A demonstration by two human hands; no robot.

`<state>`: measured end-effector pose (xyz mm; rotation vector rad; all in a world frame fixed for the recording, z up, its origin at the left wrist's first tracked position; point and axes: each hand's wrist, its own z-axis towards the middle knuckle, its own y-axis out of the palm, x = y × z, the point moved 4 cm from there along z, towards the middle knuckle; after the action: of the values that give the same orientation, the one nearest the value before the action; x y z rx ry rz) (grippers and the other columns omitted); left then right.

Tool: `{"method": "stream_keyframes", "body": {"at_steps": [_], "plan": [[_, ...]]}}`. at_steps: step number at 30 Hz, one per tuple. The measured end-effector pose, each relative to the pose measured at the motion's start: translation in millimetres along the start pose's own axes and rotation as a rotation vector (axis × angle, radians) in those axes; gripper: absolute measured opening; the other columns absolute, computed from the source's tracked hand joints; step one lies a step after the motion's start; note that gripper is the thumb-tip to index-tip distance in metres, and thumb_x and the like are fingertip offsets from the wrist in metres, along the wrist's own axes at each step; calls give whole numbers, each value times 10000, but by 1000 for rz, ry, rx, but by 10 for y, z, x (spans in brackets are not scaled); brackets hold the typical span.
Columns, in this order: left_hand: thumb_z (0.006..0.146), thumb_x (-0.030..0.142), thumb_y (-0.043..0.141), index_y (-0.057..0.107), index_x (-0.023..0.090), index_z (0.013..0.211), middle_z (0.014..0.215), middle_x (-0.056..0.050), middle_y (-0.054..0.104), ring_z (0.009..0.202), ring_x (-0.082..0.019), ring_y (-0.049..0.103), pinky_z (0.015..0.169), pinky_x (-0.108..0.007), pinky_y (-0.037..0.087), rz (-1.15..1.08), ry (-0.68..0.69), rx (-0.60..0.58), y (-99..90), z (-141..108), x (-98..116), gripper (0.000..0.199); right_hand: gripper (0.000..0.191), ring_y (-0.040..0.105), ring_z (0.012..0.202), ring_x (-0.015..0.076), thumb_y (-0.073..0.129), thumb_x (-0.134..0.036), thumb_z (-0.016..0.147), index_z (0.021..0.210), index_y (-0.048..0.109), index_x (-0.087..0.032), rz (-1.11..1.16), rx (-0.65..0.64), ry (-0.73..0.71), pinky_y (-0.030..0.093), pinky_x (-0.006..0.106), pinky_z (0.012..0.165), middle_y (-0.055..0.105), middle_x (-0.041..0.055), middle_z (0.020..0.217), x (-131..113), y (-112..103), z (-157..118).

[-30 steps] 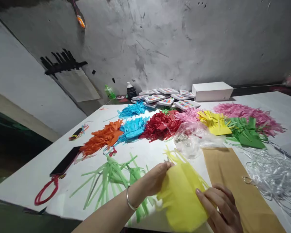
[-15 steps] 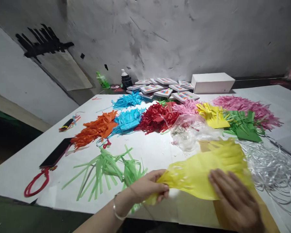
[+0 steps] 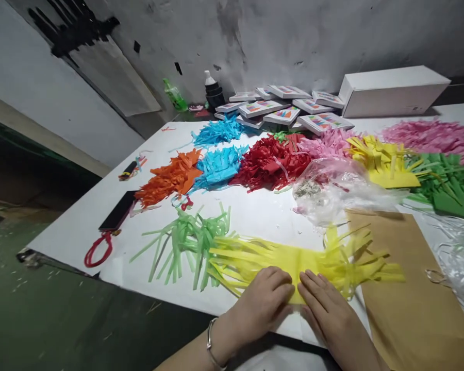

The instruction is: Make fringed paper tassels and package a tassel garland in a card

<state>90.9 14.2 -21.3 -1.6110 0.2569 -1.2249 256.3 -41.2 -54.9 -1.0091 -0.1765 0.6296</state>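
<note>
A sheet of yellow tissue paper (image 3: 305, 253) lies spread on the table, its two ends cut into long fringe strips and its middle left uncut. My left hand (image 3: 268, 296) is closed at the near edge of the uncut middle, fingers curled over the paper. Beside it, almost touching, my right hand (image 3: 327, 306) rests on the same band with fingers stretched out flat. Both thumbs are partly hidden below the paper's near edge. Green fringed tissue paper (image 3: 193, 234) lies just left of the yellow strips.
Brown paper (image 3: 417, 288) lies at right, near white string (image 3: 460, 252). Behind are orange (image 3: 170, 178), blue (image 3: 220, 167) and red tassels (image 3: 272, 165), plus a clear plastic bag (image 3: 332, 185). A phone (image 3: 118, 211) lies left; flat boxes (image 3: 282, 116) and a white box (image 3: 394, 90) stand behind.
The yellow tissue paper, held up by my left hand before, now lies flat with its fringes spread. Both hands have come together at its near middle edge. The view has shifted.
</note>
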Motion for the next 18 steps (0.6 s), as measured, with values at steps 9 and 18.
{"method": "stream_keyframes", "body": {"at_steps": [9, 18], "plan": [[973, 171, 524, 646, 173, 1044, 1088, -91, 679, 1025, -220, 560, 929, -363, 488, -138, -4, 8, -79, 58, -159, 141, 223, 553, 1269, 247, 525, -121, 982, 1166, 648, -99, 161, -26, 158, 357, 444, 1131, 668, 139, 1249, 76, -201, -123], [999, 148, 453, 687, 171, 1077, 1095, -89, 733, 1013, -221, 598, 931, -371, 516, -238, -70, 43, -91, 102, -162, 249, 187, 633, 1084, 264, 577, -162, 969, 1115, 676, -100, 153, -43, 141, 361, 482, 1076, 718, 120, 1122, 20, -266, 161]]}}
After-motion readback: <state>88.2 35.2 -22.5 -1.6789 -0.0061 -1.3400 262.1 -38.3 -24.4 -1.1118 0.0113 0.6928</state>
